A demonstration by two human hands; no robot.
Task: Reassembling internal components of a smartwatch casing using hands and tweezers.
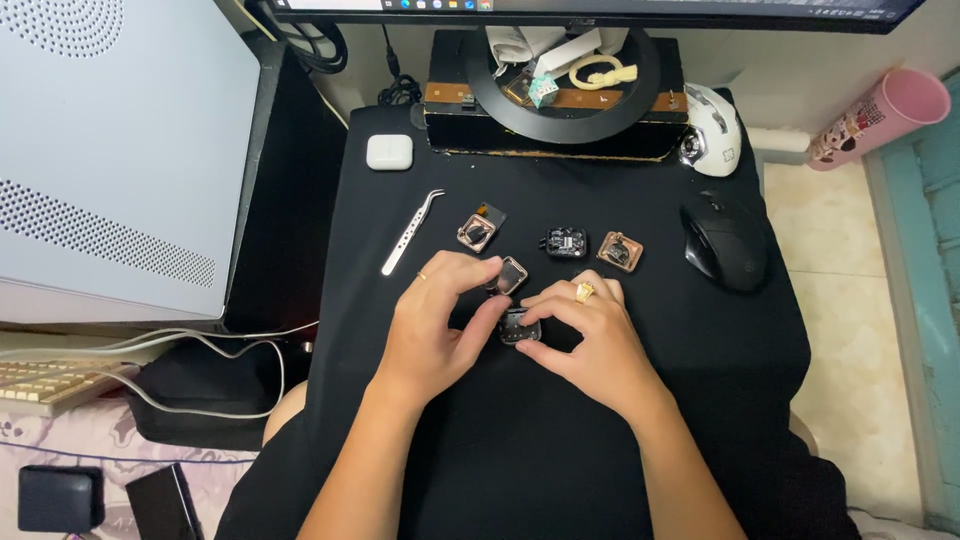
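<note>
Here, the biggest thing in view is the white perforated computer case (110, 150) at the left, standing beside the bench (560, 440), which is draped in black cloth. Along the top edge hangs the lower rim of a monitor (600, 8), and under it a round black stand base (560, 110) rests on a dark box (450, 125) and carries a pile of small odds and ends. A pink cup (885, 115) lies tilted at the far right, off the cloth. A black mouse (725, 240) sits on the right of the cloth, with a white mouse (712, 130) just behind it.

The left hand (435, 330) and the right hand (585, 345) meet at the middle of the cloth. Their fingers are curled in and pinch 1 small dark module (518, 328) between them, low over the cloth; the right hand wears a gold ring (584, 291). A square clear-cased part (510, 275) lies touching the left fingertips, just behind the module.

Behind the hands, 3 more small parts lie in a loose row: a copper-toned one (478, 230), a black one (566, 242) and another copper-toned one (620, 250). Silver tweezers (412, 232) lie slantwise to the left of them, and a white earbud case (389, 152) sits farther back.
</note>
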